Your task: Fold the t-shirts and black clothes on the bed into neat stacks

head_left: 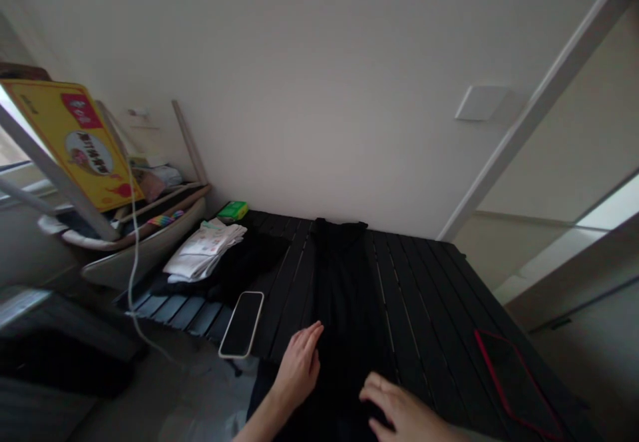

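Observation:
A long black garment [344,302] lies stretched out on a dark slatted table [414,275], its collar end toward the wall. My left hand [299,369] rests flat at the garment's left edge, with nothing in its fingers. My right hand [399,409] lies spread over the near part of the black cloth and holds nothing. A smartphone [242,324] lies face up just beyond my left hand, on the table's left part.
Folded white clothes [204,252] sit on a black cloth [234,262] at the table's far left, near a green packet [232,211]. A dark flat item with red edging [514,382] lies at the right. A white cable [132,249] hangs off the left side.

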A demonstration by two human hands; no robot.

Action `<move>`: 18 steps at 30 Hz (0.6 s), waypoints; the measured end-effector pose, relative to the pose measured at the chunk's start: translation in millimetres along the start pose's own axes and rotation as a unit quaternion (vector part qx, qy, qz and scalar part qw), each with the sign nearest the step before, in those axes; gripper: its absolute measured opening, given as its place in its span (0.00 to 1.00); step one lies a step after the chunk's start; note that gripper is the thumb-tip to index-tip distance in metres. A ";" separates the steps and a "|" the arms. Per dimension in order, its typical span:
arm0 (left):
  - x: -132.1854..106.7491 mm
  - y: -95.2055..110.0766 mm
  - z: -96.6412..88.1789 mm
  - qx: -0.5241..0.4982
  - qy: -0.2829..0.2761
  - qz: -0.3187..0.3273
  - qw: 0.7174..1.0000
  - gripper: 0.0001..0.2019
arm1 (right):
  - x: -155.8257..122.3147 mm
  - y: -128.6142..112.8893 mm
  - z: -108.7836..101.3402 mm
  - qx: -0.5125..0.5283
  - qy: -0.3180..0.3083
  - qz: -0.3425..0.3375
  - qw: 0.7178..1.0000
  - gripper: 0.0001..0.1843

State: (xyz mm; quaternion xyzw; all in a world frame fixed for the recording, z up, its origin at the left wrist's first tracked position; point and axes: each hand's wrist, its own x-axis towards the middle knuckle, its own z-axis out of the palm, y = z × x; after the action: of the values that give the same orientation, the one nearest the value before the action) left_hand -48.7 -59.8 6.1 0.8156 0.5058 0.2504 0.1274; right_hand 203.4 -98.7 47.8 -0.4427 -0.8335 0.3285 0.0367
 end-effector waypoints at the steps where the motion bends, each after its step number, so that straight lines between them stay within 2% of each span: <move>1: -11.7 -2.1 -8.8 0.015 -0.045 0.031 0.998 0.33 | -4.4 8.5 -6.8 -0.026 0.027 0.015 0.999 0.31; 4: -34.3 -4.8 -24.4 0.069 -0.165 0.116 0.977 0.45 | -14.3 37.9 -16.2 -0.121 0.057 0.000 0.991 0.52; 5: -36.6 -4.6 -25.3 0.091 -0.186 0.130 0.970 0.47 | -15.6 45.7 -14.7 -0.143 0.051 -0.018 0.988 0.56; 7: -33.6 -2.9 -21.7 0.137 -0.187 0.131 0.964 0.48 | -15.3 53.9 -5.8 -0.169 0.038 -0.064 0.983 0.61; 9: -24.3 0.1 -14.5 0.162 -0.160 0.124 0.966 0.45 | -11.8 53.0 7.2 -0.183 0.035 -0.109 0.976 0.61; 11: -13.8 3.8 -8.1 0.151 -0.149 0.149 0.966 0.40 | -6.4 49.0 20.1 -0.203 0.043 -0.133 0.969 0.60; 14: -4.3 8.7 -5.5 0.091 -0.195 0.208 0.954 0.35 | 1.9 50.4 31.9 -0.244 0.087 -0.129 0.957 0.57; 18: -2.0 13.9 -16.7 0.005 -0.254 0.195 0.947 0.37 | 3.0 62.5 26.0 -0.221 0.112 -0.154 0.957 0.50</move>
State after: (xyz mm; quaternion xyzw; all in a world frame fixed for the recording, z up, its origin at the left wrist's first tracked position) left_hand -47.9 -68.7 26.0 0.9356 0.2887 0.0529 0.1963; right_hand 237.0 -85.3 -9.5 -0.3400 -0.9340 0.0748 0.0809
